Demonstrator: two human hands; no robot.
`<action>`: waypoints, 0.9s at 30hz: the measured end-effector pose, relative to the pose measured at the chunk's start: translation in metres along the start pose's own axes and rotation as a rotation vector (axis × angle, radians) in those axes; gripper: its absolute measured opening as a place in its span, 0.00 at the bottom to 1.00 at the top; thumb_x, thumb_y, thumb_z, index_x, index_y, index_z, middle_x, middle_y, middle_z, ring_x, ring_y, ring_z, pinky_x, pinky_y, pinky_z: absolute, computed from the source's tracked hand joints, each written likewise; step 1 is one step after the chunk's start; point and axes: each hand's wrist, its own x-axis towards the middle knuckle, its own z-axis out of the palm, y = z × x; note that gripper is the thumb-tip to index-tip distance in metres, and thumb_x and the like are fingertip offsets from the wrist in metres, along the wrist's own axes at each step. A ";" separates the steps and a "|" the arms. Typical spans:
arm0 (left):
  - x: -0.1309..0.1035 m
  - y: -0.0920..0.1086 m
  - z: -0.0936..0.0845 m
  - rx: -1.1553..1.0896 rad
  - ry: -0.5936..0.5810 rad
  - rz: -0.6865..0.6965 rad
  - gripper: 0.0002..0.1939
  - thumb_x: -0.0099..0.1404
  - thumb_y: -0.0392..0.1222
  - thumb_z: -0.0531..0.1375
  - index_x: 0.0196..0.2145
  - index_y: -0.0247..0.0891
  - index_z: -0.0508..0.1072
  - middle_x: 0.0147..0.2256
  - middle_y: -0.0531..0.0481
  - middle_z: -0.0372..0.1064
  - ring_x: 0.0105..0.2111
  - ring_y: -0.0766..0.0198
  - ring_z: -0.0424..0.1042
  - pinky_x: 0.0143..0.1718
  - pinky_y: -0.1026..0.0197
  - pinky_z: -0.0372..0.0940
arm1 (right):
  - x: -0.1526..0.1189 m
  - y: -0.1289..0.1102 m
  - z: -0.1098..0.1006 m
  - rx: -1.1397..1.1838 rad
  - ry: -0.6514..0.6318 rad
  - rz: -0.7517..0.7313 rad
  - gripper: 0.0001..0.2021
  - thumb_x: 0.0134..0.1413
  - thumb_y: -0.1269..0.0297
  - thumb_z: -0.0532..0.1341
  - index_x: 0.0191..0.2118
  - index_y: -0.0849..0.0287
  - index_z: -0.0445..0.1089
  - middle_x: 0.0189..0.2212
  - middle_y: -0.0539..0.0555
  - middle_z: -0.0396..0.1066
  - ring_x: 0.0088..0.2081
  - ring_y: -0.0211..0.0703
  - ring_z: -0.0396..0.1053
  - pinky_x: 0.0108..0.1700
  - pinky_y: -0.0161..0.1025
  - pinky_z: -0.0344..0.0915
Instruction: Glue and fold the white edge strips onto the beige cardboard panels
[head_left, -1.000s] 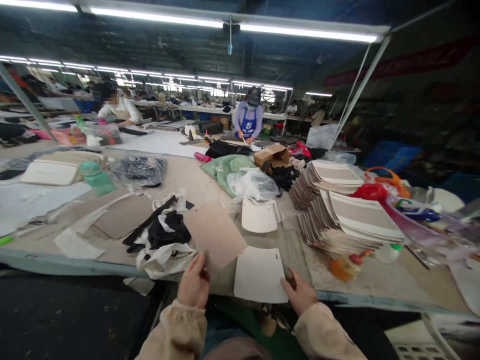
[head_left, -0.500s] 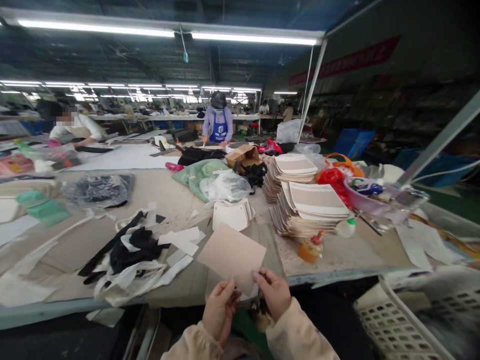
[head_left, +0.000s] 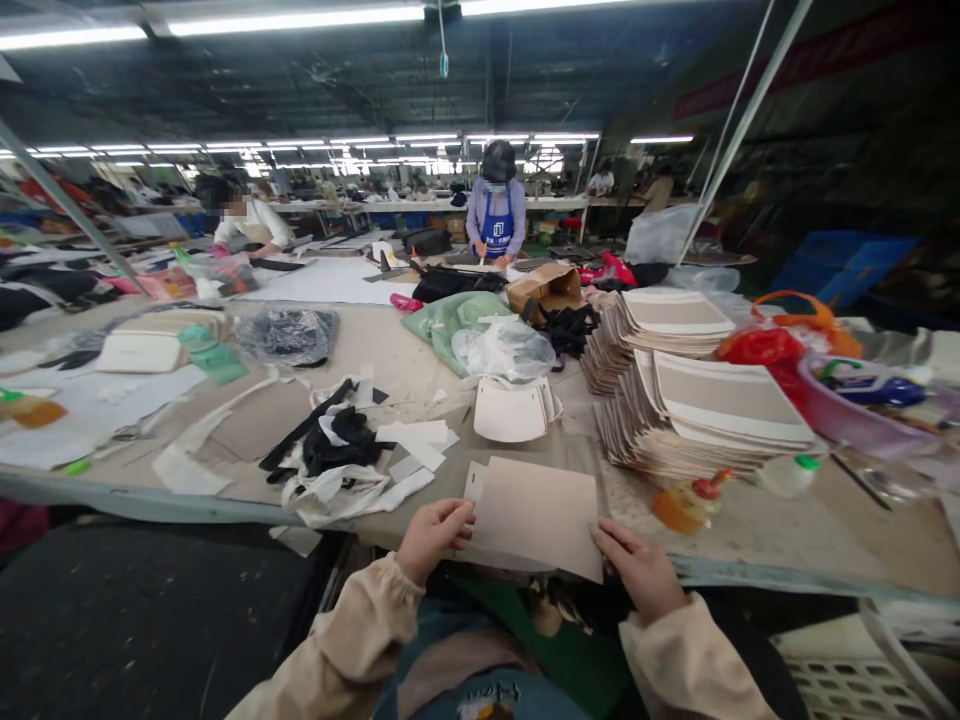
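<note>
A flat beige panel (head_left: pixel 541 508) lies level in front of me at the table's front edge. At its left a paler strip with a small hole sticks out from beneath; whether that is a second piece I cannot tell. My left hand (head_left: pixel 433 537) pinches the left edge, fingers closed. On the opposite side my right hand (head_left: pixel 642 568) grips the right edge between thumb and fingers. Just beyond the panel lies a small stack of cream pieces (head_left: pixel 514 410) with curved corners.
Tall stacks of beige-and-white panels (head_left: pixel 720 405) stand to the right, near a bottle of amber liquid (head_left: pixel 688 503) and a green-capped bottle (head_left: pixel 789 474). Black and white scraps (head_left: pixel 337 450) lie on the left. Two co-workers bend over the far side; one wears a blue apron (head_left: pixel 498 222).
The panel has turned from a slanted position to nearly square with me. My hands have moved apart, from its near corner to its left and right edges. The view has shifted left.
</note>
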 end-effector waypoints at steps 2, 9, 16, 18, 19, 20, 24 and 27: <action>0.003 -0.002 -0.002 0.030 -0.006 -0.010 0.19 0.48 0.52 0.66 0.30 0.32 0.75 0.25 0.49 0.69 0.22 0.68 0.67 0.20 0.68 0.63 | 0.003 -0.001 0.010 -0.032 -0.073 -0.017 0.22 0.42 0.49 0.61 0.37 0.61 0.77 0.16 0.49 0.66 0.17 0.38 0.59 0.21 0.36 0.59; 0.030 -0.008 -0.028 0.114 0.015 -0.104 0.17 0.42 0.48 0.69 0.27 0.33 0.72 0.19 0.54 0.67 0.19 0.69 0.66 0.18 0.68 0.61 | 0.028 -0.001 0.036 -0.357 -0.259 -0.166 0.20 0.50 0.54 0.55 0.43 0.57 0.75 0.33 0.53 0.75 0.34 0.46 0.71 0.36 0.38 0.66; 0.058 -0.023 -0.027 0.455 -0.039 -0.124 0.18 0.49 0.54 0.64 0.21 0.37 0.66 0.17 0.56 0.63 0.19 0.67 0.66 0.20 0.66 0.63 | 0.053 0.010 0.054 -0.557 -0.317 -0.133 0.09 0.46 0.66 0.60 0.35 0.57 0.77 0.29 0.51 0.75 0.35 0.45 0.70 0.36 0.36 0.62; 0.062 -0.028 -0.023 0.542 -0.034 -0.119 0.16 0.52 0.51 0.63 0.21 0.37 0.66 0.16 0.56 0.62 0.19 0.67 0.66 0.21 0.66 0.62 | 0.056 0.017 0.057 -0.588 -0.316 -0.093 0.08 0.45 0.69 0.61 0.33 0.56 0.76 0.25 0.49 0.74 0.31 0.43 0.70 0.32 0.35 0.60; 0.064 -0.031 -0.022 0.598 -0.029 -0.110 0.14 0.53 0.50 0.62 0.20 0.37 0.66 0.15 0.56 0.62 0.18 0.66 0.66 0.22 0.66 0.61 | 0.056 0.021 0.058 -0.600 -0.305 -0.074 0.08 0.45 0.69 0.62 0.34 0.56 0.76 0.23 0.48 0.74 0.30 0.42 0.70 0.31 0.34 0.59; 0.065 -0.032 -0.020 0.657 -0.023 -0.098 0.13 0.54 0.48 0.61 0.20 0.38 0.67 0.14 0.56 0.62 0.19 0.66 0.67 0.23 0.65 0.61 | 0.057 0.024 0.059 -0.610 -0.289 -0.059 0.08 0.44 0.70 0.62 0.34 0.57 0.76 0.22 0.48 0.73 0.29 0.42 0.70 0.30 0.34 0.59; 0.065 -0.030 -0.016 0.876 -0.004 -0.022 0.10 0.57 0.44 0.58 0.21 0.39 0.69 0.16 0.54 0.64 0.24 0.62 0.70 0.28 0.64 0.59 | 0.057 0.034 0.063 -0.621 -0.210 -0.038 0.09 0.46 0.70 0.62 0.36 0.61 0.74 0.21 0.49 0.72 0.30 0.43 0.70 0.32 0.34 0.59; 0.063 -0.026 -0.013 1.007 0.005 0.031 0.10 0.58 0.43 0.57 0.22 0.39 0.71 0.20 0.51 0.68 0.29 0.60 0.71 0.32 0.63 0.58 | 0.057 0.038 0.066 -0.618 -0.158 -0.032 0.10 0.48 0.69 0.61 0.37 0.67 0.73 0.21 0.53 0.72 0.30 0.44 0.71 0.32 0.35 0.60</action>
